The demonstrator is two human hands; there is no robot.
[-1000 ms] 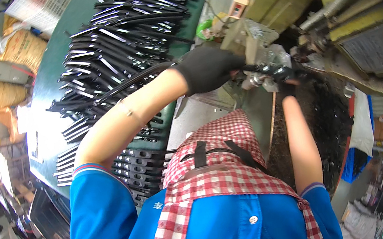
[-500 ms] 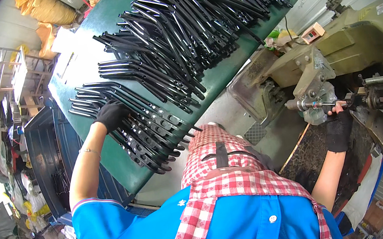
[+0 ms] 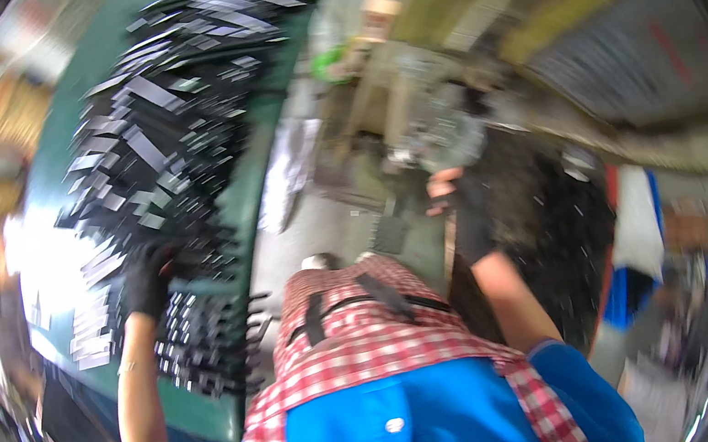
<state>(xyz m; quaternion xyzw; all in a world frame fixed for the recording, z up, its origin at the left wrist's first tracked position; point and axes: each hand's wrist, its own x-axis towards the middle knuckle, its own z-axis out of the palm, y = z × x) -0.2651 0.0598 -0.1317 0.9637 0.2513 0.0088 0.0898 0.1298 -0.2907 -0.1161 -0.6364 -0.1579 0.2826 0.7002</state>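
Note:
My left hand, in a black glove, is on the black bent metal rods heaped on the green table. Its fingers are smeared by motion, so whether it grips a rod does not show. Below it lies a row of rods with holed flat ends. My right hand, in a black glove with bare fingertips, hangs just in front of the machine's plastic-wrapped part. Its fingertips look bent, but blur hides whether anything is in them.
The olive-green machine fills the far right. A dark, stained surface lies below it, beside a red edge. Near the table's right edge are a small pale box and a green item. Sacks stand at the far left.
The view has swung right and blurred. My right hand has come back from the machine's spindle area toward me. My left hand has shifted along the rods toward the large heap.

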